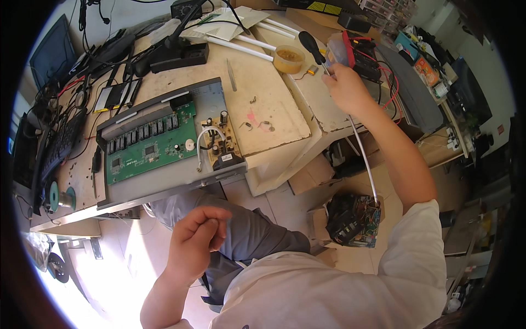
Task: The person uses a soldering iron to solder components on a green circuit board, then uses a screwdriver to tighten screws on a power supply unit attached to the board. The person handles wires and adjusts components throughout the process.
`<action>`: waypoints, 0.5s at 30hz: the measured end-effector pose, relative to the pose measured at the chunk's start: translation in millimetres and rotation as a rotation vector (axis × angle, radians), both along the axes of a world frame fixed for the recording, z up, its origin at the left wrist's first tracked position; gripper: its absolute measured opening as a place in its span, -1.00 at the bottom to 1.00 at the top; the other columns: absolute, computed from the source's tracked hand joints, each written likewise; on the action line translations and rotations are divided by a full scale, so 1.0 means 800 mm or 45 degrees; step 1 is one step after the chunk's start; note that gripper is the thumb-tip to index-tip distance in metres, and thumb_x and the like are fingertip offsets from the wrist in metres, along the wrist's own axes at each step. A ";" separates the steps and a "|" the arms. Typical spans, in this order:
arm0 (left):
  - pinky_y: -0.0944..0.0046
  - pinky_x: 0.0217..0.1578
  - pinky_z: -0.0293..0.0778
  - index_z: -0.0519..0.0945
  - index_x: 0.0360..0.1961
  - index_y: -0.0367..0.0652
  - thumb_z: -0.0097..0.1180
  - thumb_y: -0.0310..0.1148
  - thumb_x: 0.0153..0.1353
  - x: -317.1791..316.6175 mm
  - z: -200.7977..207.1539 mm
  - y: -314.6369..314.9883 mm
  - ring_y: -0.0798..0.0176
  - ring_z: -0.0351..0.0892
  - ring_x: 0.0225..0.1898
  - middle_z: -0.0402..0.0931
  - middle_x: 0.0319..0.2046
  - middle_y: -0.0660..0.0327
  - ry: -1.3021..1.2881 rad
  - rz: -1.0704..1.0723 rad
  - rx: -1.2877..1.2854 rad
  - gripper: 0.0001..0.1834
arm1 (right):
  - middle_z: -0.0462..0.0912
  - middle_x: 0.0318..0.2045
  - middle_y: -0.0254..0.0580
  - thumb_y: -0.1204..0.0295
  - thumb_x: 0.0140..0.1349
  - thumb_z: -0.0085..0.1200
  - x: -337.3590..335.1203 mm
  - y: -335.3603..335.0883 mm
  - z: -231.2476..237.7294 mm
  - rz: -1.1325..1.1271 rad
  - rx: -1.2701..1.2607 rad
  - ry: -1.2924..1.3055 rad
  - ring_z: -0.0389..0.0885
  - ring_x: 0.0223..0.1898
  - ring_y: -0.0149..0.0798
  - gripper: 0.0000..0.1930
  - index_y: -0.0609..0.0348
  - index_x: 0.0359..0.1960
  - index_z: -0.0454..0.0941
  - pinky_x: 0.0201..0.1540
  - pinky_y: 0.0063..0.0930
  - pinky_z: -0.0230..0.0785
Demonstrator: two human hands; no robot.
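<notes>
A: Left side?
B: Open metal case point(211, 98) on your bench point(274, 120), green circuit board point(164, 151) inside. Nearer you: your left hand point(197, 236), curled into a loose fist, nothing visible in it.
A: Farther right?
B: Black-handled screwdriver point(311, 46), above the bench's right part; your right hand point(348, 90) pinches its shaft, fingers closed.
A: Handling?
B: Probably light, rigid, slick along the metal. Best hold: the thick handle.
</notes>
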State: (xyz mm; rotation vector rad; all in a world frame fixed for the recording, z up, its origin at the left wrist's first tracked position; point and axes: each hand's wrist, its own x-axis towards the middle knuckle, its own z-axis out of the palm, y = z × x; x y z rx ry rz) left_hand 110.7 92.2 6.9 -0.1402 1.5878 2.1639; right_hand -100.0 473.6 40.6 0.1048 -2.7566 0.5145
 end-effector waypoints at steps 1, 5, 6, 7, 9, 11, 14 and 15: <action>0.47 -0.44 0.29 0.62 -0.04 -0.34 -0.16 -0.52 0.50 0.001 -0.004 -0.002 0.48 0.38 -0.45 0.52 -0.41 0.28 -0.045 0.005 0.067 -0.73 | 0.69 -0.32 0.24 0.47 0.34 0.10 -0.010 -0.012 -0.004 -0.067 0.133 -0.012 0.71 -0.28 0.10 -0.75 0.43 -0.07 0.51 -0.20 -0.05 0.54; 0.44 -0.46 0.28 0.62 -0.06 -0.32 -0.05 -0.55 0.45 0.009 -0.013 -0.006 0.51 0.37 -0.46 0.49 -0.44 0.32 0.082 0.118 -0.050 -0.79 | 0.72 -0.24 0.29 0.56 0.29 -0.02 -0.051 -0.025 -0.019 -0.228 0.479 -0.066 0.74 -0.13 0.21 -0.79 0.49 -0.17 0.59 -0.07 0.01 0.58; 0.43 -0.48 0.27 0.62 -0.07 -0.32 -0.01 -0.56 0.42 0.011 -0.012 0.000 0.52 0.36 -0.46 0.48 -0.44 0.34 0.187 0.198 -0.214 -0.81 | 0.72 -0.23 0.29 0.57 0.28 -0.04 -0.057 -0.026 -0.023 -0.203 0.521 -0.079 0.74 -0.12 0.21 -0.78 0.49 -0.17 0.60 -0.06 0.00 0.58; 0.43 -0.49 0.27 0.62 -0.07 -0.32 0.02 -0.57 0.40 0.011 -0.010 0.004 0.53 0.36 -0.46 0.47 -0.45 0.35 0.288 0.278 -0.394 -0.83 | 0.72 -0.21 0.30 0.58 0.27 -0.05 -0.062 -0.026 -0.025 -0.168 0.553 -0.093 0.74 -0.12 0.21 -0.77 0.49 -0.17 0.62 -0.05 0.00 0.59; 0.35 -0.54 0.26 0.63 -0.06 -0.31 0.18 -0.54 0.29 0.001 -0.009 0.002 0.40 0.35 -0.50 0.41 -0.49 0.29 0.861 0.359 -0.872 -0.80 | 0.72 -0.20 0.33 0.60 0.26 -0.09 -0.066 -0.012 -0.024 -0.134 0.658 -0.147 0.74 -0.14 0.23 -0.74 0.46 -0.21 0.67 -0.07 0.01 0.59; 0.28 -0.59 0.26 0.64 -0.06 -0.29 0.35 -0.51 0.18 -0.019 -0.007 -0.001 0.28 0.35 -0.54 0.36 -0.52 0.24 1.456 0.397 -1.348 -0.71 | 0.71 -0.24 0.34 0.56 0.26 -0.07 -0.075 0.014 -0.032 -0.060 0.752 -0.221 0.74 -0.16 0.26 -0.75 0.44 -0.27 0.69 -0.07 0.03 0.58; 0.25 -0.61 0.23 0.68 -0.06 -0.29 0.42 -0.42 0.07 -0.048 0.002 0.002 0.18 0.31 -0.58 0.27 -0.54 0.21 1.707 0.465 -1.662 -0.61 | 0.72 -0.26 0.29 0.50 0.30 -0.01 -0.038 -0.010 0.004 -0.120 0.874 -0.168 0.73 -0.19 0.25 -0.78 0.40 -0.29 0.68 -0.11 0.04 0.57; 0.26 -0.61 0.22 0.69 -0.08 -0.29 0.43 -0.40 0.06 -0.053 0.005 0.005 0.20 0.30 -0.58 0.26 -0.54 0.22 1.733 0.417 -1.682 -0.61 | 0.73 -0.28 0.22 0.48 0.33 0.01 -0.020 -0.013 0.016 -0.002 0.839 0.013 0.73 -0.25 0.19 -0.78 0.37 -0.27 0.69 -0.16 -0.03 0.57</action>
